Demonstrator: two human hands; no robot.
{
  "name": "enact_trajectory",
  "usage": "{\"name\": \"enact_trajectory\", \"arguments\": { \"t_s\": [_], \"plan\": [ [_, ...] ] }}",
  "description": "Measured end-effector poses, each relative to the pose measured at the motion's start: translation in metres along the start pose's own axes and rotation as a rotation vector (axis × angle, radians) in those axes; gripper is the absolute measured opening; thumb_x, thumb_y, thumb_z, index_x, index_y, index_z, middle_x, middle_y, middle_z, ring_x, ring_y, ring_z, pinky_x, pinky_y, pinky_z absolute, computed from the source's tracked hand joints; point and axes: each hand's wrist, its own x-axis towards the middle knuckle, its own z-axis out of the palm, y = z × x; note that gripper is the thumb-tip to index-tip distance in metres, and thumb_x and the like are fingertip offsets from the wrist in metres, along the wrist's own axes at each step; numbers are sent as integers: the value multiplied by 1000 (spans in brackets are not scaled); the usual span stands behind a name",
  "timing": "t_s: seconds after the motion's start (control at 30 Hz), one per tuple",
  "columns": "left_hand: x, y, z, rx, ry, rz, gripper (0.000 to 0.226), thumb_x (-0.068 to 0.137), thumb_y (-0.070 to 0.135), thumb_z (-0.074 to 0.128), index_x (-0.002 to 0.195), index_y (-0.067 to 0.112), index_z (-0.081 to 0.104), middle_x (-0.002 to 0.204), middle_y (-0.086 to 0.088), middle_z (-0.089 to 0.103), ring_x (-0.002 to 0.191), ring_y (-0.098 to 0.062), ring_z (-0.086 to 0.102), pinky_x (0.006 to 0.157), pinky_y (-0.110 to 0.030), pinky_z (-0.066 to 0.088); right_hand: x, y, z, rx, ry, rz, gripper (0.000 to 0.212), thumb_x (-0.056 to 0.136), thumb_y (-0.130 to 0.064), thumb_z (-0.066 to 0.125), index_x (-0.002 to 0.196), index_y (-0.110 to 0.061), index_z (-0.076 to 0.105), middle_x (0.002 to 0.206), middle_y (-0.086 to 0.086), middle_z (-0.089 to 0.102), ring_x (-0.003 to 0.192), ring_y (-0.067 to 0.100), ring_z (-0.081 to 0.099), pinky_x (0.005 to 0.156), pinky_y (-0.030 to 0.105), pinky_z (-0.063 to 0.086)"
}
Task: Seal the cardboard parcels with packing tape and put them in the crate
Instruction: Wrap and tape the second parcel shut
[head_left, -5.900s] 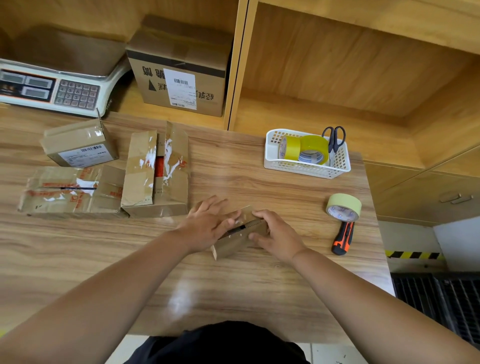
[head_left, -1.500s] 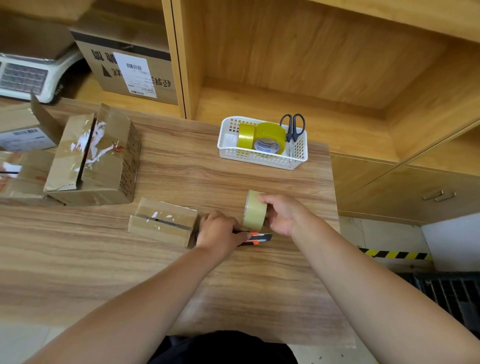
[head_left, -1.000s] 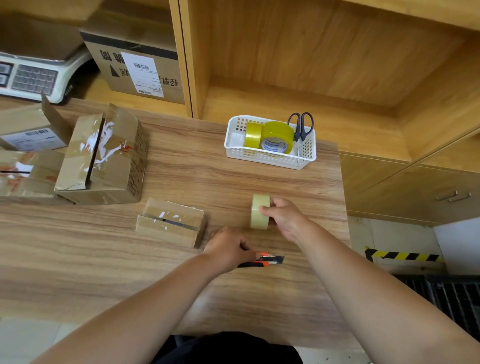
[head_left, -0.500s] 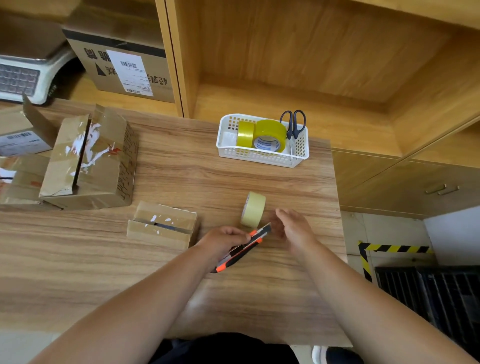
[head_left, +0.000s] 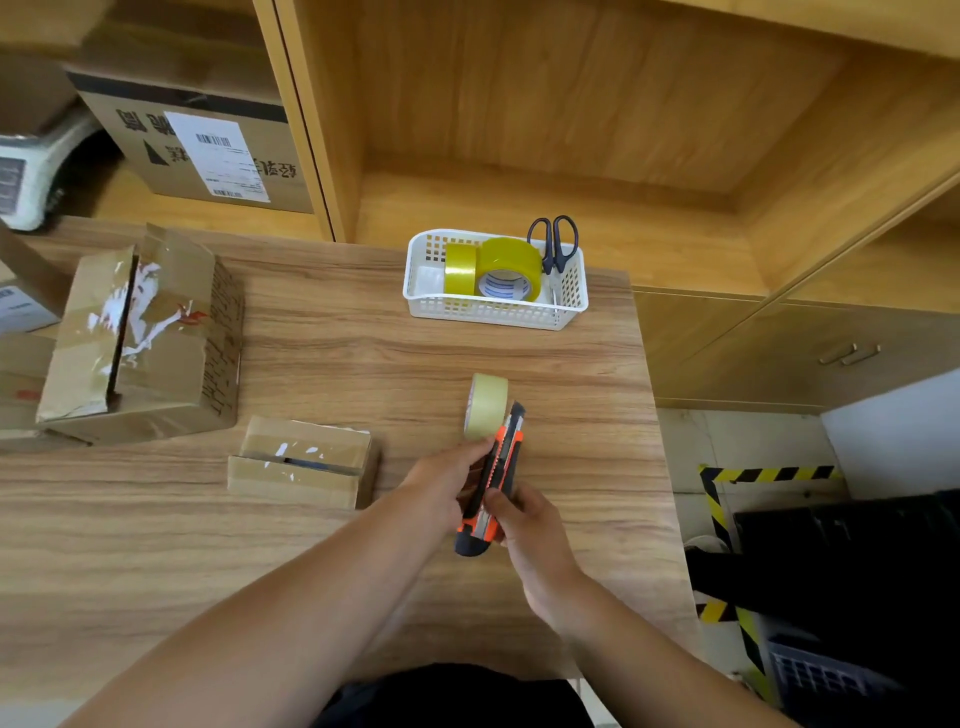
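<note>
Utility knife (head_left: 497, 464) points away (tip beside tape roll (head_left: 486, 406)).

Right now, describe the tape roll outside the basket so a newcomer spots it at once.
On the wooden table, look between the white basket and the orange utility knife. A pale tape roll stands there on edge on bare wood; the two brighter yellow rolls sit inside the basket.

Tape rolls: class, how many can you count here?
3. One pale roll stands on the table; two yellow rolls sit in the white basket, where more may hide.
</note>
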Motion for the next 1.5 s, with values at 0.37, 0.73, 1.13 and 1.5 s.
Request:
{"name": "enact_trajectory", "arguments": {
  "t_s": [0.37, 0.73, 1.13, 1.5],
  "plan": [
    [2, -3, 24, -294, 192, 24, 17, 82, 14, 73, 72, 4, 65, 69, -6, 64, 61, -19, 61, 64, -32, 56, -6, 2, 13, -323, 255, -155, 4, 91, -15, 52, 87, -14, 51, 76, 4, 57, 61, 16, 55, 53, 28, 39],
    [-7, 25, 19, -235, 129, 32, 18, 86, 11, 64, 69, 12, 58, 57, 4, 59, 70, -8, 55, 91, -49, 41, 7, -3, -11, -669, 400, -113, 13, 91, -30, 52, 87, -19, 46, 75, 3, 60, 63, 25, 60, 58, 37, 49],
    [-12, 4, -12, 179, 110, 65, 28, 81, -4, 56, 60, 13, 52, 48, -1, 46, 46, -10, 43, 57, -29, 47, 35, -82, -2, -801, -149, -530, 9, 91, -25, 51, 100, -27, 49, 80, 0, 62, 76, 21, 57, 69, 35, 43],
    [-16, -9, -36, 195, 90, 68, 25, 83, -10, 58, 65, 7, 53, 47, -4, 52, 41, -10, 50, 47, -25, 53, 49, -112, -4, -1342, -390, -547, 14, 87, -21, 56, 76, -19, 47, 72, -3, 54, 69, 21, 49, 60, 33, 33]
  ]
}}
